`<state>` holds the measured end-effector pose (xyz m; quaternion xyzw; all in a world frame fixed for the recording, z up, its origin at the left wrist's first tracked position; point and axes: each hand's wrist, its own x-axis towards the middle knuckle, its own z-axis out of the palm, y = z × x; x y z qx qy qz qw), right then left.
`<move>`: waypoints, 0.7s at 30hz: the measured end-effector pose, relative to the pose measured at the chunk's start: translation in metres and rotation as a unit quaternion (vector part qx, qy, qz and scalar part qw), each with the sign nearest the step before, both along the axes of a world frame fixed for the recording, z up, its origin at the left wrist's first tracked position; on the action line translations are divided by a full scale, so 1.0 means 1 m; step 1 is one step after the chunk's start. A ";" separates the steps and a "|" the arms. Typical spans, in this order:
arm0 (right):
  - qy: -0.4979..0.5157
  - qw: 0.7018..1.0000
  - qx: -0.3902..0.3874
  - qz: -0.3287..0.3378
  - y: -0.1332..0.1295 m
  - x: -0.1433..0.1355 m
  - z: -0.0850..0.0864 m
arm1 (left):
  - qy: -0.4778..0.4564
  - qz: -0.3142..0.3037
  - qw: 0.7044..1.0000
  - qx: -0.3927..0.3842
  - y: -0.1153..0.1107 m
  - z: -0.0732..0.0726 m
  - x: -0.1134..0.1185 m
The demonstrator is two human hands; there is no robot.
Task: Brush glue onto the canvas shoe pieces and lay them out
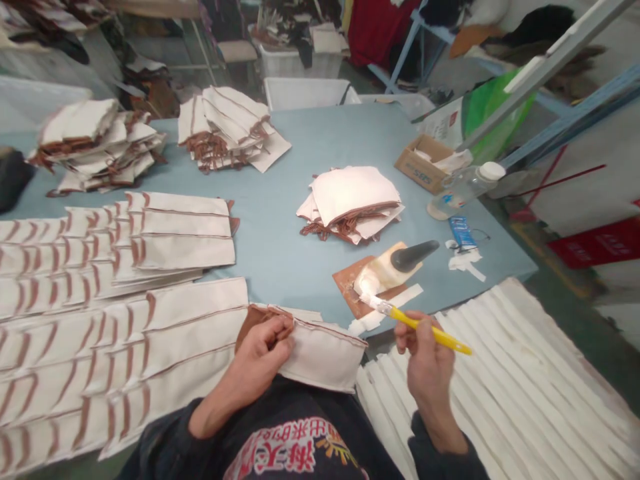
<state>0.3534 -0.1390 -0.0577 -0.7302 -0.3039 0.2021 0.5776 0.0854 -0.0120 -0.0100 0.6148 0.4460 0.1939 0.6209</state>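
Observation:
My left hand [265,350] is closed on the upper left corner of a white fabric panel with a brown edge [327,357], close to my body at the table's front. In my right hand [425,360] is a yellow-handled paintbrush [435,333], gripped by its handle. The bristles, coated white, touch or hover at the mouth of a pale glue bottle with a dark tapered nozzle [390,270], which lies tilted on a brown square piece [347,280]; contact is hard to tell. A pale strip [407,295] sits beside it.
Overlapping rows of brown-edged white panels [190,233] cover the table's left. Further piles [357,200] lie behind. A cardboard box [425,162] and a clear bottle [465,190] stand back right. White strips [510,373] spread at right, below a slanting metal bar [545,70].

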 end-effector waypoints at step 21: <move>-0.010 0.967 0.160 0.196 0.019 -0.083 0.117 | -0.062 0.004 0.877 0.477 -0.013 0.015 0.001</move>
